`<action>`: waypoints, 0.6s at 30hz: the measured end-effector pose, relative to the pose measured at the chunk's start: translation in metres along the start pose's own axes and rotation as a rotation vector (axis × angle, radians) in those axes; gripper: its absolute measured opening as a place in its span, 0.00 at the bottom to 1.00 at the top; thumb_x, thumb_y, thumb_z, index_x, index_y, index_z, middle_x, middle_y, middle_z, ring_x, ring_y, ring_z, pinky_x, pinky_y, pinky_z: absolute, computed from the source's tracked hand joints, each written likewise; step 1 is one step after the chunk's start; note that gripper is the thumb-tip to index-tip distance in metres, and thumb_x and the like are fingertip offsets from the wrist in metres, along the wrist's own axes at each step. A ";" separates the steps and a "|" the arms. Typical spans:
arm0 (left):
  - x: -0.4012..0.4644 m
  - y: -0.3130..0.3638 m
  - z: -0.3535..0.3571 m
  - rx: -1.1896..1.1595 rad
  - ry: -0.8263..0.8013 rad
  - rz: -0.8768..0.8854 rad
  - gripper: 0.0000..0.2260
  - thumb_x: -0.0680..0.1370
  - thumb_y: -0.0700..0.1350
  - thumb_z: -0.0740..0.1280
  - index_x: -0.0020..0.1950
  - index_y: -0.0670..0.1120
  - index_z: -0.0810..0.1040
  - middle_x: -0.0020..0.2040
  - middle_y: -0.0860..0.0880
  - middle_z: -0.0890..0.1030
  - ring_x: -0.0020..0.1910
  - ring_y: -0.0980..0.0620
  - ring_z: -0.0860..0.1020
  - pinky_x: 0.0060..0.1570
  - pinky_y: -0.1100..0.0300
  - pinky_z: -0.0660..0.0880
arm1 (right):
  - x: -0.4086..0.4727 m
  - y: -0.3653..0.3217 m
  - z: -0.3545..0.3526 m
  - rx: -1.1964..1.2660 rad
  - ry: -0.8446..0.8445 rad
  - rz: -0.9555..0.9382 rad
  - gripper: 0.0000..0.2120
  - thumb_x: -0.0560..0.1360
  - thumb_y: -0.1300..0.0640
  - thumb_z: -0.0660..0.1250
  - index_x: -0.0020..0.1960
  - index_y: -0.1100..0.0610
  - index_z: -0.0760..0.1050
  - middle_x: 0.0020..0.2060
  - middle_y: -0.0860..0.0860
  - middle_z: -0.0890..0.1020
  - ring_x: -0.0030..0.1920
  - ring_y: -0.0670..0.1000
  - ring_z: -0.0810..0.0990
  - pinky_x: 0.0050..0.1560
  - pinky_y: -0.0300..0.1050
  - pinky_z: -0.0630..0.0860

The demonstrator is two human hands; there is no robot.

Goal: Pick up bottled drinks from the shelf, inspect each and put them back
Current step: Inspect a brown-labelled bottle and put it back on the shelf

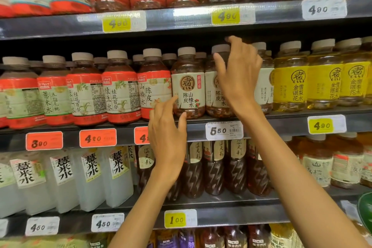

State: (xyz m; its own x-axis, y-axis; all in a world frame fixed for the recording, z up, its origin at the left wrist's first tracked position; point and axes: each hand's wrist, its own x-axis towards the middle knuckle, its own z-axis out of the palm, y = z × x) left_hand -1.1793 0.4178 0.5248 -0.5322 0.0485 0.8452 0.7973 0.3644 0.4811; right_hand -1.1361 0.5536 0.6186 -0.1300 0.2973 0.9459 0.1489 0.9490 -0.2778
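Your left hand (pixel 168 137) is raised before the middle shelf (pixel 281 119), fingers (pixel 169 101) loosely spread and released, the forefinger tip just touching the cream-labelled bottle (pixel 188 82) standing upright there. Just beside it on the right, your right hand (pixel 238 72) covers the neighbouring bottle (pixel 218 96) near its cap; whether those fingers grasp it cannot be told.

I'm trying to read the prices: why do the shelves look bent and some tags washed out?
Head view: the wide-angle lens bows the shelf rail and stretches edge bottles; overhead light glares on the top white price tag; corners are soft; the right hand stays fairly sharp.
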 end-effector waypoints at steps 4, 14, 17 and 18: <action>-0.005 0.003 -0.004 -0.067 -0.037 0.000 0.16 0.78 0.41 0.67 0.66 0.47 0.74 0.61 0.49 0.76 0.65 0.53 0.67 0.66 0.59 0.63 | -0.004 0.010 -0.004 -0.125 -0.134 -0.059 0.26 0.81 0.44 0.54 0.72 0.60 0.61 0.56 0.58 0.79 0.61 0.58 0.72 0.68 0.49 0.56; -0.022 0.020 0.013 -0.073 -0.263 0.124 0.35 0.71 0.58 0.70 0.74 0.48 0.64 0.69 0.49 0.69 0.68 0.52 0.60 0.68 0.57 0.57 | -0.031 0.014 -0.036 0.668 -0.242 0.113 0.34 0.73 0.47 0.71 0.72 0.54 0.59 0.65 0.49 0.70 0.65 0.44 0.70 0.64 0.40 0.69; -0.027 0.030 0.017 -0.153 -0.272 0.101 0.37 0.71 0.55 0.72 0.75 0.45 0.61 0.70 0.47 0.67 0.68 0.54 0.58 0.70 0.57 0.57 | -0.036 0.008 -0.041 0.773 -0.259 0.155 0.27 0.74 0.52 0.71 0.69 0.57 0.66 0.56 0.40 0.73 0.56 0.32 0.73 0.55 0.29 0.71; -0.028 0.032 0.015 -0.213 -0.265 0.085 0.36 0.71 0.54 0.73 0.74 0.45 0.62 0.68 0.48 0.67 0.68 0.54 0.59 0.70 0.57 0.59 | -0.037 0.007 -0.044 0.796 -0.242 0.165 0.25 0.74 0.54 0.71 0.67 0.58 0.67 0.54 0.41 0.75 0.53 0.32 0.75 0.54 0.29 0.72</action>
State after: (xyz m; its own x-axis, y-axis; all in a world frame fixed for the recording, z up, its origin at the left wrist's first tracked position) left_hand -1.1438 0.4424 0.5130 -0.4942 0.3202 0.8082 0.8687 0.1478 0.4727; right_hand -1.0873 0.5450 0.5888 -0.3871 0.3667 0.8460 -0.5383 0.6550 -0.5303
